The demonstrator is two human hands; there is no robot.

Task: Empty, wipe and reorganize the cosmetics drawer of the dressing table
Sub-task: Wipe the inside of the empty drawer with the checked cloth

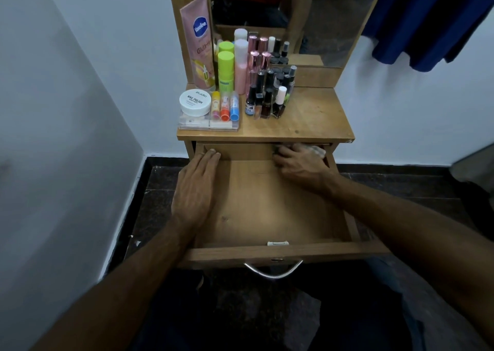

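Wiping: your right hand (299, 163) presses a pale cloth (316, 150) into the far right corner of the drawer (267, 211), fingers curled over the bunched fabric.
Drawer: pulled fully out toward you from under the tabletop (315, 115); its bare wooden floor shows, with nothing in it but the cloth and your hands.
Drawer front: a curved metal handle (272, 270) hangs at the near edge, and a small pale lock plate (278, 243) sits just inside the front wall.
Left hand: your left hand (195, 187) lies flat along the drawer's left side, fingers straight and relaxed, tips touching the back wall; it holds nothing.
Hands apart: the two hands sit at opposite sides of the drawer, bare wood between them.
Tabletop, left: a clear plastic box (208, 123) carries a white jar (195, 102) marked nail polish and three small coloured tubes (224, 107) lying just beside it.
Tabletop, back: a pink Vaseline tube (199, 43) leans upright against the wooden frame; a green bottle (226, 69) and a pink bottle (240, 67) stand next to it.
Tabletop, centre: a tight cluster of nail polish bottles (270, 96) stands upright, near the box.
Mirror: the mirror (307, 16) behind doubles the bottles.
Right: blue fabric (433, 21) hangs against the white wall.
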